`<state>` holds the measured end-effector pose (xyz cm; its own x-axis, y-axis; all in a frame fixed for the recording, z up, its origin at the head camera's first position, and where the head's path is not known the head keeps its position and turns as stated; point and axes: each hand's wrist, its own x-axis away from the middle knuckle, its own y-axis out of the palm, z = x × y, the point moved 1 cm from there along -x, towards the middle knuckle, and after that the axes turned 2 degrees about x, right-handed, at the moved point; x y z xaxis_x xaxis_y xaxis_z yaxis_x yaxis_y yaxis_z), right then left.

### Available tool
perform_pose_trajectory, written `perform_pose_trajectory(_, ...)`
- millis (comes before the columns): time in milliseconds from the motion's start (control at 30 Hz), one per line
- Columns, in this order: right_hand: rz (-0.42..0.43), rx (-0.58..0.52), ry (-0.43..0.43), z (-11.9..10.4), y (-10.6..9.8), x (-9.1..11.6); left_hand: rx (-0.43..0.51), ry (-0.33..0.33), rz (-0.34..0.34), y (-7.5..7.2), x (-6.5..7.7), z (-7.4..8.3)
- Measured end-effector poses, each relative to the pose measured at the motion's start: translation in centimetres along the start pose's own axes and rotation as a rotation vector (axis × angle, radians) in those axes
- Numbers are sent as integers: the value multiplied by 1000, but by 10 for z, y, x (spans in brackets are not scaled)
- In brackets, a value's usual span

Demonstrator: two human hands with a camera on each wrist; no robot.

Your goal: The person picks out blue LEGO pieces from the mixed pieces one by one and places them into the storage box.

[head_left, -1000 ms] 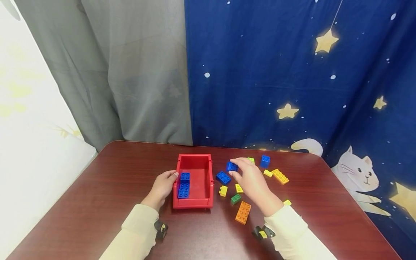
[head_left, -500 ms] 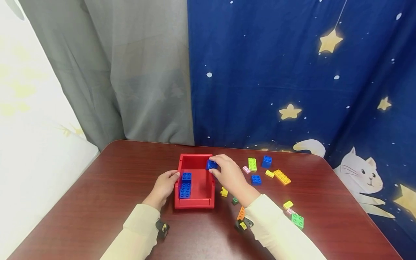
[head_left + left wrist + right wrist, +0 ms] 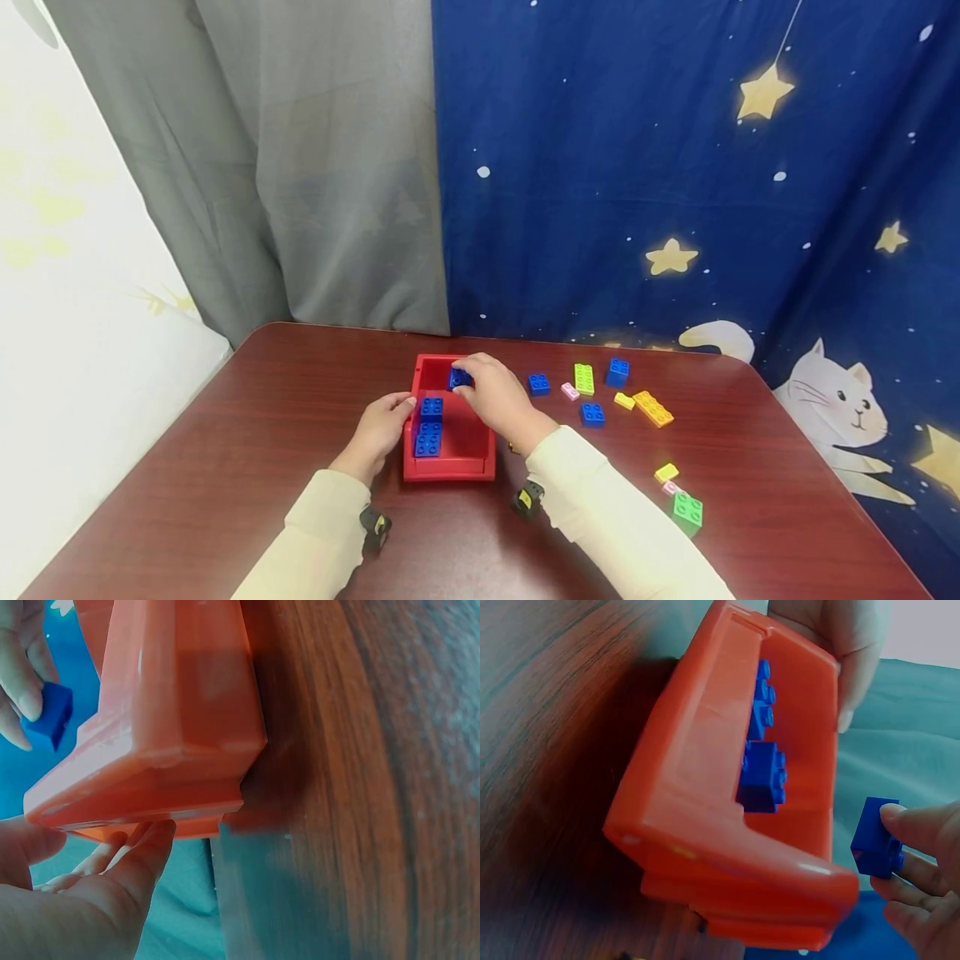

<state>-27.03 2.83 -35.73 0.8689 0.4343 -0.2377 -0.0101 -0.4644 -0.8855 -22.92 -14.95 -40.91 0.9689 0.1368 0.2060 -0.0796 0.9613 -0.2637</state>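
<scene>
A red open-topped bin stands on the table, and my left hand grips its left rim, with the thumb on one side and fingers on the other in the left wrist view. Blue toy bricks with studs lie inside along the left wall: a smaller one behind and a longer one in front. Above the bin's far right part, my right hand pinches another blue brick between thumb and fingers. The right wrist view shows this brick apart from the bin's rim.
Loose bricks lie right of the bin: blue ones, a lime one, a pink one and a yellow-orange one. Nearer on the right is a green brick. My right forearm hides part of the table. Curtains hang behind the table.
My right hand has moved left from the loose bricks, across the bin's right rim and over its inside, carrying the blue brick. My left hand has stayed on the left rim.
</scene>
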Motion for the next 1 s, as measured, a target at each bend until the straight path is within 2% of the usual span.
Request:
perform_pose_trajectory(167,-14,29,-21,-5,7,-9,11,2,0,0,-1,-1)
perform_pose_trajectory(533,-89,36,7,-11,20,-21,8,22,11,0,-3,-1)
perform_pose_trajectory(1000,-108,103,0,-14,34,-32,20,38,32,1,-7,-4)
